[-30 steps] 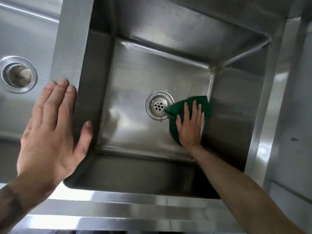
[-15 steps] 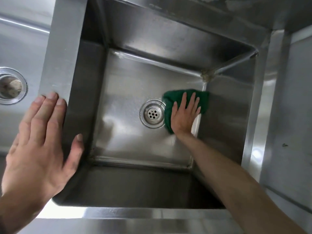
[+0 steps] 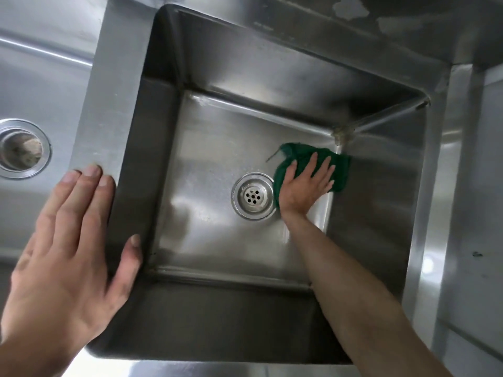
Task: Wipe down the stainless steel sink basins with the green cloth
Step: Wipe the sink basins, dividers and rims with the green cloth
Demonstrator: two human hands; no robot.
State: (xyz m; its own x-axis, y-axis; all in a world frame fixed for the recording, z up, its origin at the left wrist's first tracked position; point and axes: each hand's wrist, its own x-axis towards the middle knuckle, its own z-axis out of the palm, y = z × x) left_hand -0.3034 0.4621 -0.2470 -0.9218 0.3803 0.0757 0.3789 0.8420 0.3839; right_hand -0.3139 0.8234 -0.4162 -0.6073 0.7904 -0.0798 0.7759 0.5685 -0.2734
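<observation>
A deep stainless steel basin (image 3: 212,148) fills the middle of the head view, with a round drain (image 3: 253,196) in its floor. The green cloth (image 3: 339,170) lies crumpled on the floor right of the drain, against the right wall near the far right corner. My right hand (image 3: 304,186) presses flat on the cloth with straight, spread fingers. My left hand (image 3: 68,240) rests flat on the steel divider (image 3: 109,110) left of the basin, thumb hanging over the basin's edge.
A second basin (image 3: 40,77) lies to the left with its own open drain (image 3: 23,148). The sink's front rim (image 3: 217,368) runs along the bottom. A steel ledge (image 3: 460,186) and a pale surface border the right side.
My right hand has slid the cloth along the basin floor away from me, toward the far right corner. The left hand has stayed on the divider while the view shifted.
</observation>
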